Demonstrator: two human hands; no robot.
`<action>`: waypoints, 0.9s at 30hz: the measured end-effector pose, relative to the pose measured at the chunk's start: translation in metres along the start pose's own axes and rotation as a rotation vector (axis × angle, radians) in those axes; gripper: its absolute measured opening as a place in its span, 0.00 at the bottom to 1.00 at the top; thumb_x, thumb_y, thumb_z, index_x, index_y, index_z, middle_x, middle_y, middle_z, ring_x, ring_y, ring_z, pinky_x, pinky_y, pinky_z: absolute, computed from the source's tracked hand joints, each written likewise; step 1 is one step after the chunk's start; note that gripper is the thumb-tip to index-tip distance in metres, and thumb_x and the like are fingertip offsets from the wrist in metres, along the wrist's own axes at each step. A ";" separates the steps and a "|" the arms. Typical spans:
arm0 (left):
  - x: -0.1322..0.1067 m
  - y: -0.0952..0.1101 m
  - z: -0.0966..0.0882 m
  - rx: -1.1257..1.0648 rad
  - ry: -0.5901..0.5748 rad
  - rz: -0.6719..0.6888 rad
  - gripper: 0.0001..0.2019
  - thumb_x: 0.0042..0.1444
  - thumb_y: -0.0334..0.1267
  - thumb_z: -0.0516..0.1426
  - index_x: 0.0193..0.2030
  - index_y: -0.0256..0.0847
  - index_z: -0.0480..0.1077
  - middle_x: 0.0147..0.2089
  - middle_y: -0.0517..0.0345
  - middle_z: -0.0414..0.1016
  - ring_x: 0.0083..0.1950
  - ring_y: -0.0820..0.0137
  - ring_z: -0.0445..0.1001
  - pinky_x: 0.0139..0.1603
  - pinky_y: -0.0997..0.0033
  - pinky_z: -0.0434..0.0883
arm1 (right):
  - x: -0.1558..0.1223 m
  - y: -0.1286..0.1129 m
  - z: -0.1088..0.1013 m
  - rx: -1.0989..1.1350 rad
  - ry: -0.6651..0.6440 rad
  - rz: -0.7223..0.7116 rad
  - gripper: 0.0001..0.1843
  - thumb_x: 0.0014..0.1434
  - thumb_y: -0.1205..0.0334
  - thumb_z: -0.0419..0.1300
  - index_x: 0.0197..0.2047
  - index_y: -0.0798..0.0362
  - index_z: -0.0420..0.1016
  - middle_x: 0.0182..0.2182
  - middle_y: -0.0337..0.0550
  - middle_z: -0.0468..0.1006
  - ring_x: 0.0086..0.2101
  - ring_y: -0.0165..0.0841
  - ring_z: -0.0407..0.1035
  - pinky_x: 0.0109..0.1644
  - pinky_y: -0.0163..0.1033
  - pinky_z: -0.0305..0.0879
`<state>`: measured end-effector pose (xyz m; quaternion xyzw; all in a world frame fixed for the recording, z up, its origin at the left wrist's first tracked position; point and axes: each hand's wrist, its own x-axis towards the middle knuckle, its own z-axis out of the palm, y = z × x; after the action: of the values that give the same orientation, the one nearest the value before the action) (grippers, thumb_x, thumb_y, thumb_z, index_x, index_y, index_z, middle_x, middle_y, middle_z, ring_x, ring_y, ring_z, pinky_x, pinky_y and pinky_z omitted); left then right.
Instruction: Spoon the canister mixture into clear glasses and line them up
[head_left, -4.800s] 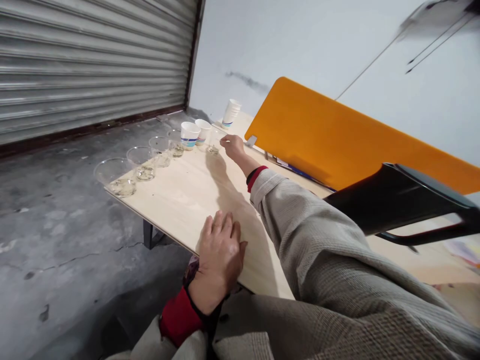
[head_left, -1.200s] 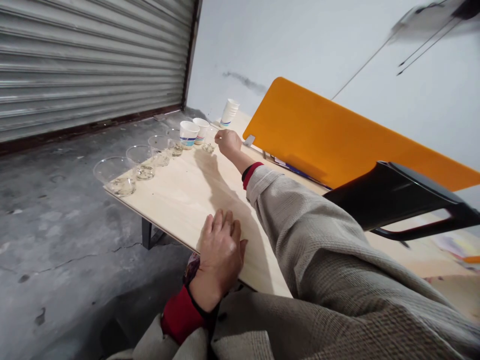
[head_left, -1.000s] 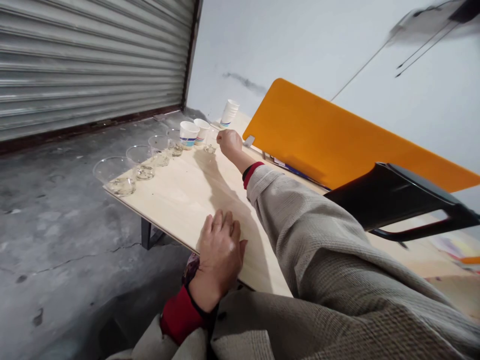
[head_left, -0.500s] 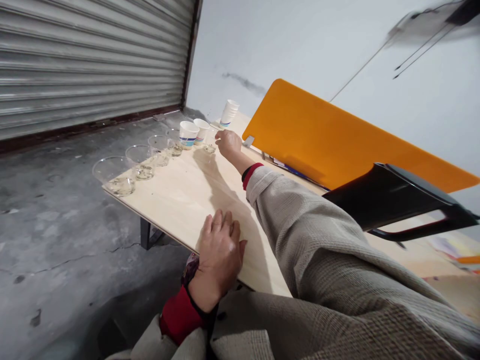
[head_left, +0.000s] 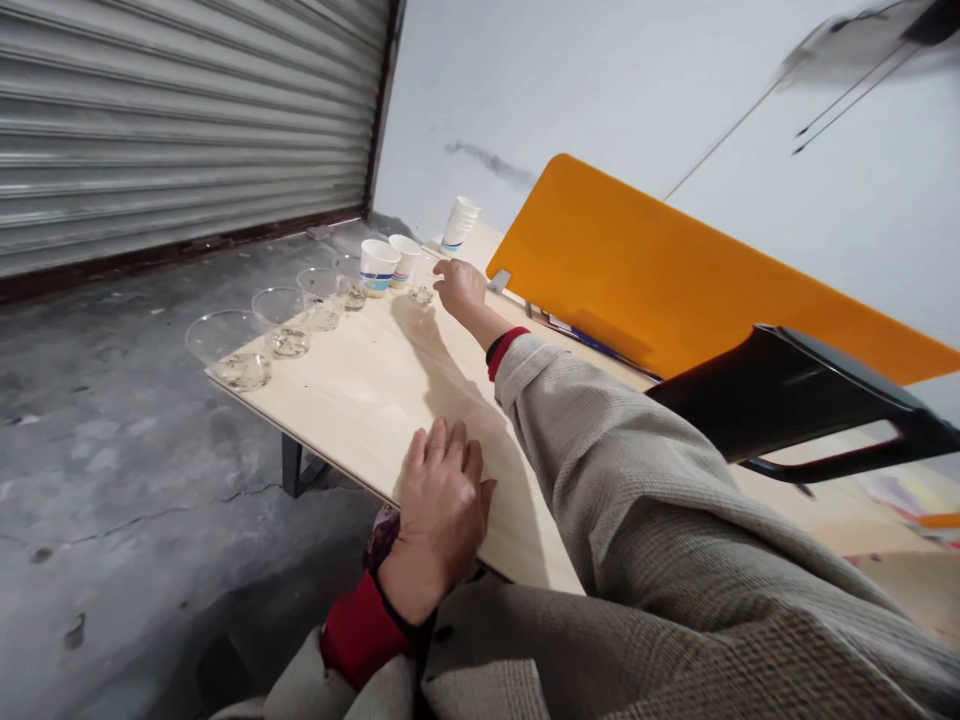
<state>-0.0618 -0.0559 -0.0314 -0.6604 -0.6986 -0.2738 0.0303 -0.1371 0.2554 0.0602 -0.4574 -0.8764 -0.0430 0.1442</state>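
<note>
My left hand (head_left: 441, 500) lies flat, fingers stretched out, on the near edge of the light wooden table (head_left: 360, 390) and holds nothing. At the far end of the table my outstretched right hand (head_left: 459, 286) has its fingers curled together in a pinch beside a small clear cup (head_left: 421, 288). What the fingers hold is too small to name. Two white paper cups (head_left: 379, 267) stand just left of that cup, and a stack of paper cups (head_left: 459, 222) stands behind it.
Several clear plastic cups (head_left: 279, 322) with a little liquid line the table's left edge. An orange divider panel (head_left: 675, 280) runs along the right. A black chair back (head_left: 795, 410) juts in at right. Grey concrete floor and a roller shutter lie left.
My right hand has stayed by the small clear cup, shifting slightly and closing from a stretched pinch into a curled one. My left hand has not moved.
</note>
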 end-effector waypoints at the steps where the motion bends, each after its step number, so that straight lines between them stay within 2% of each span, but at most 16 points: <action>1: 0.000 0.000 0.000 0.000 0.000 -0.001 0.20 0.72 0.42 0.58 0.65 0.35 0.75 0.73 0.40 0.75 0.77 0.43 0.69 0.74 0.37 0.69 | 0.000 0.000 0.000 0.000 -0.001 0.000 0.23 0.70 0.68 0.60 0.65 0.48 0.81 0.64 0.52 0.82 0.62 0.49 0.76 0.61 0.48 0.70; 8: 0.000 -0.001 0.001 0.010 -0.004 -0.006 0.20 0.73 0.43 0.56 0.66 0.36 0.76 0.74 0.41 0.75 0.77 0.43 0.69 0.75 0.37 0.69 | -0.007 0.000 -0.017 0.027 0.000 0.048 0.25 0.70 0.69 0.60 0.67 0.46 0.78 0.66 0.49 0.80 0.63 0.47 0.74 0.62 0.47 0.68; 13: 0.000 -0.002 0.002 0.005 -0.002 0.000 0.22 0.74 0.43 0.55 0.68 0.36 0.75 0.74 0.41 0.75 0.78 0.45 0.69 0.77 0.39 0.67 | -0.020 0.007 -0.045 0.032 0.008 0.098 0.26 0.69 0.69 0.61 0.69 0.48 0.77 0.67 0.52 0.78 0.64 0.48 0.73 0.64 0.50 0.68; 18: 0.001 -0.003 0.000 0.018 -0.005 -0.014 0.22 0.73 0.42 0.55 0.67 0.36 0.77 0.74 0.41 0.75 0.78 0.47 0.69 0.77 0.39 0.66 | -0.045 0.025 -0.080 0.033 0.028 0.088 0.20 0.69 0.65 0.63 0.63 0.49 0.81 0.65 0.52 0.80 0.64 0.50 0.72 0.64 0.52 0.69; 23: 0.002 -0.003 -0.004 0.035 -0.011 -0.002 0.22 0.74 0.41 0.53 0.67 0.36 0.77 0.74 0.41 0.75 0.78 0.46 0.69 0.78 0.40 0.66 | -0.096 0.059 -0.121 -0.001 0.078 0.089 0.16 0.70 0.60 0.62 0.58 0.49 0.83 0.58 0.52 0.84 0.60 0.50 0.74 0.62 0.52 0.70; 27: 0.004 -0.006 -0.005 0.034 -0.020 0.013 0.24 0.75 0.43 0.50 0.68 0.36 0.77 0.75 0.40 0.73 0.78 0.44 0.68 0.78 0.38 0.65 | -0.169 0.094 -0.157 -0.051 0.165 0.126 0.18 0.71 0.56 0.61 0.59 0.49 0.83 0.54 0.53 0.85 0.57 0.50 0.77 0.61 0.53 0.72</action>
<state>-0.0696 -0.0539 -0.0276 -0.6670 -0.6991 -0.2552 0.0361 0.0644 0.1440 0.1553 -0.5102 -0.8296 -0.0935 0.2069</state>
